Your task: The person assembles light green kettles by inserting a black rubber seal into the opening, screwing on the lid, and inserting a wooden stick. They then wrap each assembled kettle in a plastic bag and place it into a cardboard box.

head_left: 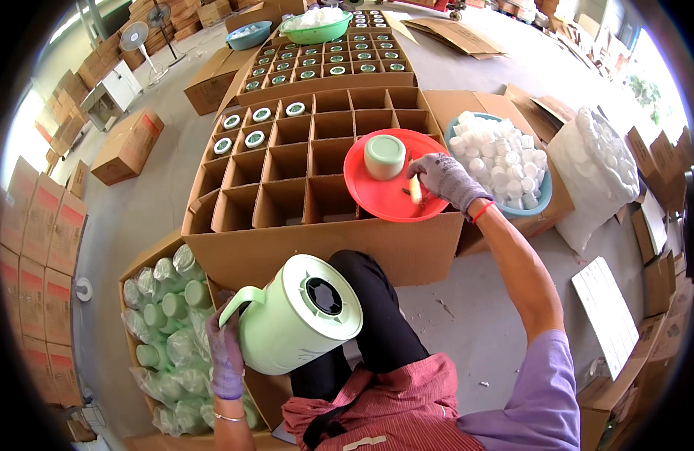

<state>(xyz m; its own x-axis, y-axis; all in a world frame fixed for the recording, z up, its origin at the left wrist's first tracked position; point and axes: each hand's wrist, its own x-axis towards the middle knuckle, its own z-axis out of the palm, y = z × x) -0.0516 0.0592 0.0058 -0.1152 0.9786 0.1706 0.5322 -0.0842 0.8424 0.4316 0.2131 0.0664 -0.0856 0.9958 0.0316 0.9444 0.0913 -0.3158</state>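
Workshop, grey floor [474,293]: left hand [226,349], gloved fingers grasping the handle [243,296] of one tilted pale-green vacuum jug [275,331], lower centre; right hand [446,179], gloved fingers closed on a pale-yellow stick tool [415,190] over a red plate [369,195], centre. Front divided carton [317,252], mid-frame: five round lids [255,140] seated, most cells [281,197] seemingly left to fill. Rear carton [328,83], upper centre: apparently filled.

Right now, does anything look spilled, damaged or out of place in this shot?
Small scraps lie on the floor near the carton, looking like stray litter. The red dish sits over the carton's compartments, partly covering them, a slightly makeshift spot. The pale green jug in the left hand shows no visible damage.
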